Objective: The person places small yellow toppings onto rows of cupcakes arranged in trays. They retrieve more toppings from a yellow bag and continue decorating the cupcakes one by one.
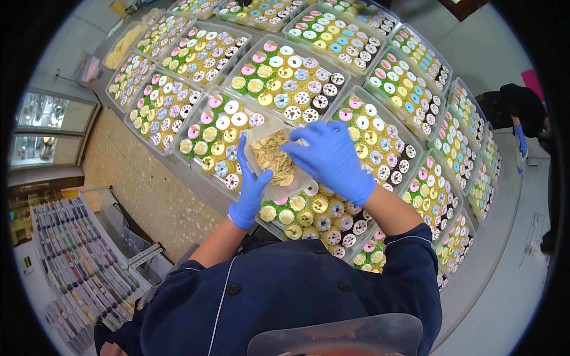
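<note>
My left hand [252, 189], in a blue glove, grips a translucent plastic tub [285, 192] from its left side, thumb over the near rim. Pale tan dried flakes or slices [274, 155] fill the tub. My right hand [331, 155], also gloved in blue, reaches over the tub's right rim, its bent fingertips at the flakes. Whether flakes are between those fingers is hidden. Under the tub lie clear plastic trays of small decorated ring treats, one tray [191, 155] to the left and another [418, 149] to the right. Their tops are pink, white, yellow, blue, lilac and spotted.
Several similar trays cover the table [209, 196]. A long tub of pale yellow shreds [126, 44] stands far left. At lower left is a rack of small packages [84, 253]. Another person [521, 107] with a blue glove stands at far right.
</note>
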